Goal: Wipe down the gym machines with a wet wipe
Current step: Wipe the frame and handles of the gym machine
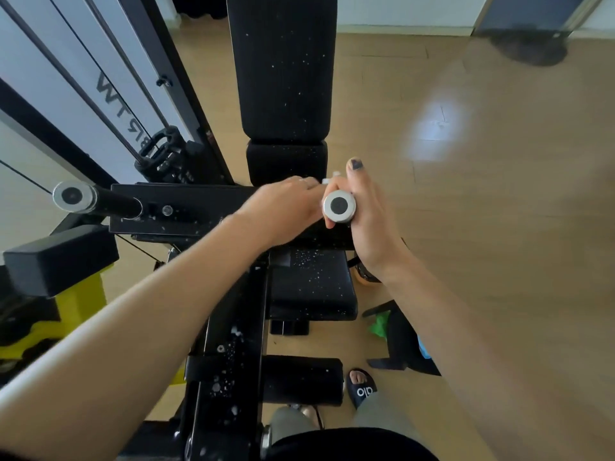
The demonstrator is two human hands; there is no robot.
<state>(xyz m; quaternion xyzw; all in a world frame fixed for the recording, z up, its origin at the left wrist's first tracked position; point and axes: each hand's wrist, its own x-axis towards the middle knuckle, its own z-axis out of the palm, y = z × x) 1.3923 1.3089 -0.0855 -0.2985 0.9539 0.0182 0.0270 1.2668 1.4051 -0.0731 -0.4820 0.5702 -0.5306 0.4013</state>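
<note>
I am working the wet wipe (332, 178) along the machine's right handle bar (338, 206), the one ending in a silver cap facing me. Only a small white corner of the wipe is showing, peeking out between my two hands just above that cap. My right hand (362, 207) is wrapping the bar, fingers (329, 194) curling round it with the thumb pointing up and away from me, so the wipe seems to be pressed against the bar inside that grip. My left hand (286, 207) is lying beside it on the bar, touching the right hand; I cannot tell whether its fingers are curling round the bar or simply resting on it.

I judge this to be the handle-wiping step. The next move is calling for sliding or twisting the wrapped wipe along the bar, then crossing to the left handle (96, 199), which is sticking out untouched. The black pads, the backrest (283, 68) and the seat (312, 284), are showing white specks and probably need wiping too.

No container is plainly showing; something green is lying on the wooden floor (499, 194) by my right forearm, too hidden to name.
</note>
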